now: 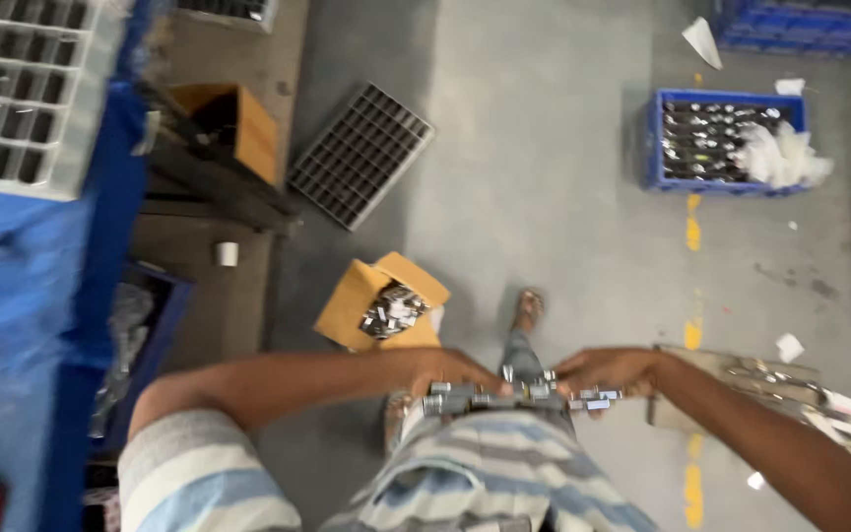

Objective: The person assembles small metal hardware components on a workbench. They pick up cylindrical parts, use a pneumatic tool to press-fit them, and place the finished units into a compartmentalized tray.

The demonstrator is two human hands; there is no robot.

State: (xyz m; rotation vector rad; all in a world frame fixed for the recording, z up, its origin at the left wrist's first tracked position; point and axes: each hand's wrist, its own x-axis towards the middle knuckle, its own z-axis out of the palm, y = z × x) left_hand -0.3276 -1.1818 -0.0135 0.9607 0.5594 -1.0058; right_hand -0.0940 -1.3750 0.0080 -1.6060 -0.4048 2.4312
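Closest to the camera, the person's left hand (450, 372) and right hand (608, 371) meet in front of a blue-and-white striped shirt (504, 463). Between them they carry a cluster of small metal parts (514, 394), grey and shiny, held level at waist height. The left fingers (480, 379) curl closed over the left end of the cluster, and the right fingers (578, 369) pinch shut on its right end; the blur hides how each fingertip sits. Both forearms reach in from the lower corners of the view, the left one coming out of a striped sleeve (189, 463).

Just below the hands, a sandalled foot (527, 307) stands on the grey concrete floor (544, 177). To its left lies an open cardboard box (381, 300) with more shiny metal pieces inside. To the right of the right hand, a flat board (741, 384) carries a scatter of metal bits, with scraps of white paper near it.

On the left edge a blue-covered desk (22, 266) holds a pale gridded tray (27, 89), and a blue bin (140, 335) sits under it. Beyond it stands a second, orange-brown box (238, 123), and a dark gridded tray (359, 155) lies flat on the floor.

Farthest off, at the upper right, a blue crate (726, 141) holds rows of metal parts and a crumpled white plastic bag (780, 156).
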